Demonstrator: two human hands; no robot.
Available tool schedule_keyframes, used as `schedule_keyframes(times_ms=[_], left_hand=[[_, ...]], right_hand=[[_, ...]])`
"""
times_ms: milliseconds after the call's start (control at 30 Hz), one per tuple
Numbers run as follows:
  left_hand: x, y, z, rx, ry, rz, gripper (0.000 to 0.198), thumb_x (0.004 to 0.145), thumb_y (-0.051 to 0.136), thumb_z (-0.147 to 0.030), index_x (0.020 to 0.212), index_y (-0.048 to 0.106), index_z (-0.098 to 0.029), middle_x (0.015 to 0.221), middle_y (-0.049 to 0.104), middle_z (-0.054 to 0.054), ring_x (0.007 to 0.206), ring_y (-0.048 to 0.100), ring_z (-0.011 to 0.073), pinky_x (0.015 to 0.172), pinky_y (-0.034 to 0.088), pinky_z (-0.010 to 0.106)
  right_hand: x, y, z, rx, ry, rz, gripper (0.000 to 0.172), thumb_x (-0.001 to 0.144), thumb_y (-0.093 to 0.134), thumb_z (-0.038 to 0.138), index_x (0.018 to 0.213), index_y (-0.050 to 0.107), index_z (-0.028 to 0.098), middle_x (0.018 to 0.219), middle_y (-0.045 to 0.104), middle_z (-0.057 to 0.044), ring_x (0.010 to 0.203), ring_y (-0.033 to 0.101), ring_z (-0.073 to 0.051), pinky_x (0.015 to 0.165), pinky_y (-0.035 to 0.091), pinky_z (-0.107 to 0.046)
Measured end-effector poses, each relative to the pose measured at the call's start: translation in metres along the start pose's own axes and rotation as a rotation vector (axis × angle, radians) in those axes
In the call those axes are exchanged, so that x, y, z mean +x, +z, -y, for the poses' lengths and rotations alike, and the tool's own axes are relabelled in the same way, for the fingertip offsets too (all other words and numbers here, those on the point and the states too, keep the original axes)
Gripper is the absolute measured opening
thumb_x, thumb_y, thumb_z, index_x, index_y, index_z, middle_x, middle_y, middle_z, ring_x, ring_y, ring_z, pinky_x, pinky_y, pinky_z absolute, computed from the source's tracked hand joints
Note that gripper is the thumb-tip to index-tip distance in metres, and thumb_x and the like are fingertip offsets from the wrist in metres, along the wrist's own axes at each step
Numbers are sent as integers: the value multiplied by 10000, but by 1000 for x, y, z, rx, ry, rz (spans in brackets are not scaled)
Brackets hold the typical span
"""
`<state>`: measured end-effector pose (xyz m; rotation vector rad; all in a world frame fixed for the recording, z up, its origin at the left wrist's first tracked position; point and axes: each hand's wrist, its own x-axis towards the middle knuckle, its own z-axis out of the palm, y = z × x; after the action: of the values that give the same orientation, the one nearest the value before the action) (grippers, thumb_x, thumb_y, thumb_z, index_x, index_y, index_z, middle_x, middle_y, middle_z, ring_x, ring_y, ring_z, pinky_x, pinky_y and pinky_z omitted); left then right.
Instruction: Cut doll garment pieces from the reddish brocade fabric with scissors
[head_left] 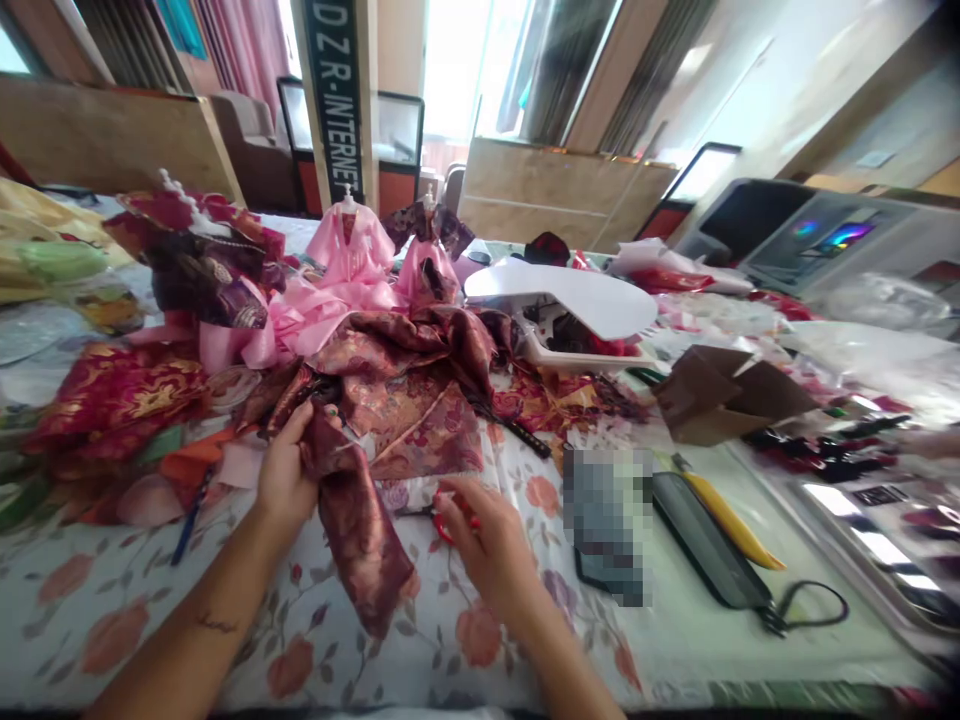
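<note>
My left hand (pixel 291 475) grips a piece of copper-red brocade fabric (pixel 367 550), whose lower end hangs down toward the flowered tablecloth. My right hand (pixel 484 540) is closed around small scissors (pixel 442 522) with red handles, just right of the hanging strip. The blades point left toward the fabric and are hard to make out. Beyond both hands lies a larger heap of the same brocade (pixel 420 400), bunched at its back. A dark patterned stick-like item (pixel 529 438) rests at the heap's right side.
Small dress forms in a pink gown (pixel 349 245) and a dark-topped dress (pixel 430 260) stand behind. Right are a white tub with its lid (pixel 562 295), a brown open box (pixel 727 395), a blurred-out item (pixel 607 525), a grey case (pixel 709 540) and a yellow tool (pixel 735 520). A blue pen (pixel 193 515) lies left.
</note>
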<state>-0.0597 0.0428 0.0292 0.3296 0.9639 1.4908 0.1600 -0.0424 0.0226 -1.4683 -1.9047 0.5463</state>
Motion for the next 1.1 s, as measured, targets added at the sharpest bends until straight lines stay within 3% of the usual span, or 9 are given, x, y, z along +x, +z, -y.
schedule_keyframes(times_ms=[133,233,300,367,467,633,833,933,1100], left_hand=[[-25,22,26,-40,147,-87,132,790,626,-222,920,646,-206,856,702,-28,783,665,111,735,521,189],[-37,30,34,43,138,39,223,831,589,-371,968,639,-203,883,705,11,876,666,172,802,518,270],[-35,28,34,230,218,159,415,892,414,-526,1044,617,-199,944,693,52,941,649,201,838,503,320],[-24,21,35,544,402,230,521,917,258,-565,1109,581,-205,1030,663,76,992,621,213,869,481,351],[-2,8,42,935,554,294,335,839,515,-456,1041,601,-203,1019,644,68,977,596,230,903,446,386],[14,0,66,1163,578,438,270,683,688,-242,949,657,-203,988,647,66,1006,554,265,960,392,430],[10,-7,71,1307,541,476,361,735,623,-195,1096,616,-211,1016,658,65,966,584,244,899,436,394],[7,-7,65,1337,484,529,304,785,550,-208,1080,623,-202,960,673,54,889,621,208,824,472,334],[2,-4,51,1389,339,670,219,782,449,-182,914,622,-163,795,665,24,692,635,156,624,481,240]], right_hand=[[-8,22,21,-23,-147,12,512,812,626,418,1239,516,156,1023,681,-130,868,625,-261,735,493,-349],[-5,31,25,-39,-193,53,190,887,480,255,956,628,158,750,669,-66,659,592,-200,606,453,-282],[0,22,22,74,-123,-17,262,907,397,185,756,610,175,586,583,-7,527,514,-143,518,392,-231],[10,4,17,237,-3,-169,213,896,452,216,759,609,173,590,566,17,531,499,-125,499,374,-206],[37,-28,11,355,82,-402,155,855,537,263,766,613,161,636,549,27,585,483,-123,532,377,-204],[129,-46,9,303,3,-494,221,856,500,328,766,588,146,657,542,24,626,476,-128,572,381,-219],[227,-16,-19,50,131,-383,213,867,485,240,991,610,121,922,670,-72,845,598,-212,746,456,-294],[228,0,-46,-93,248,-275,317,815,642,245,1087,587,92,1004,661,-122,904,621,-255,794,487,-378],[209,7,-75,-309,346,-151,304,919,558,309,1186,554,165,1180,586,-83,987,610,-212,829,523,-418]])
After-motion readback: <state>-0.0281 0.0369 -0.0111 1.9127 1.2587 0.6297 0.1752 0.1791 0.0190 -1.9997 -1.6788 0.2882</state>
